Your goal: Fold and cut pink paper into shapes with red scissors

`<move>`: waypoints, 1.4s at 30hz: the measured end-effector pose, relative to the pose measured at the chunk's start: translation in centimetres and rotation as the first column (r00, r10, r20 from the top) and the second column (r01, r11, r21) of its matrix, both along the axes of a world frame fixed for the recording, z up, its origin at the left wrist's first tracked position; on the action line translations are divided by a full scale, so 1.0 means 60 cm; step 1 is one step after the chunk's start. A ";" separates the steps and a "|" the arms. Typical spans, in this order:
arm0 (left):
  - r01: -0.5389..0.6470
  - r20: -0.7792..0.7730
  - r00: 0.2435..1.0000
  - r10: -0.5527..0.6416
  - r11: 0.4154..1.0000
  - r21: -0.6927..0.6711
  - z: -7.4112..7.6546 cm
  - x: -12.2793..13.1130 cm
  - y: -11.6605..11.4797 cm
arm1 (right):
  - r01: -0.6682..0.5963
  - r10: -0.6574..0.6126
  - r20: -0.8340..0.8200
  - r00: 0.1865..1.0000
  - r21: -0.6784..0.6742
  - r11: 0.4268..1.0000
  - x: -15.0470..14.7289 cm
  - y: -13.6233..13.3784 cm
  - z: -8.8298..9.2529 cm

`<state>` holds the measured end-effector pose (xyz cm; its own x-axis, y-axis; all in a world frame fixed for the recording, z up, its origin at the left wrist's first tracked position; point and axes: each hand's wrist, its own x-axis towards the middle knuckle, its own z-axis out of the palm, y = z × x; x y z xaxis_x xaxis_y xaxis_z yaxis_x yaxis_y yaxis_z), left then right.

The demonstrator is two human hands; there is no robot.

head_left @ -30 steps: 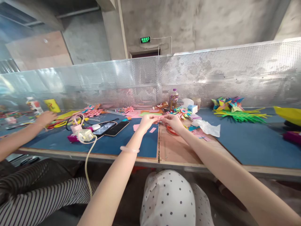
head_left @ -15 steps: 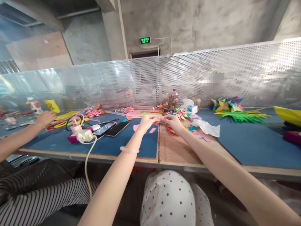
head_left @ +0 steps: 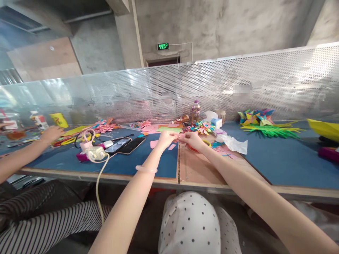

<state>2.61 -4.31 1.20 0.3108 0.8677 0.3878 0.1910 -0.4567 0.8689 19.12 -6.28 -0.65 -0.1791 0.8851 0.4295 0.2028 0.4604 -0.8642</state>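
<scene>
My left hand [head_left: 166,139] and my right hand [head_left: 195,140] meet above the table with their fingertips pinched together. Between them is a small pink piece of paper [head_left: 180,135], mostly covered by the fingers. Below my left hand, pink paper pieces lie on the blue mat, among them a small pink paper strip [head_left: 172,146]. A red ring-shaped roll [head_left: 193,147] rests under my right hand, partly hidden by it. Just beyond my hands are a green paper sheet [head_left: 169,129] and a multicoloured paper flower [head_left: 206,127].
Two phones [head_left: 132,145] and a power adapter with cables [head_left: 95,152] lie to the left. Behind stands a drink bottle [head_left: 195,112] before a perforated metal screen [head_left: 159,84]. Crumpled white tissue [head_left: 235,144] and green pipe cleaners [head_left: 278,131] are right. Another person's hand [head_left: 53,134] is at left.
My fingers shift slightly around the pink piece, still pinched together. At the far left edge, another hand with a clear container has come into view.
</scene>
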 end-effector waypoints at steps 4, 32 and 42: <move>-0.003 0.090 0.996 0.008 0.998 -0.063 -0.002 0.001 0.001 | 0.069 -0.074 0.056 0.996 0.088 0.994 0.000 0.001 0.000; 0.150 0.275 0.956 -0.101 0.975 -0.165 0.023 0.001 -0.033 | -0.092 0.068 -0.315 0.947 -0.062 0.994 -0.003 -0.012 0.015; 0.165 0.230 0.963 -0.137 0.980 -0.108 0.021 -0.003 -0.029 | -0.129 0.095 -0.314 0.945 -0.089 0.988 -0.009 -0.013 0.011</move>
<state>2.41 -6.04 2.46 0.3612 0.8631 0.3530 -0.0750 -0.3504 0.9336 18.60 -7.09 0.00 -0.1537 0.9106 0.3836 -0.1287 0.3664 -0.9215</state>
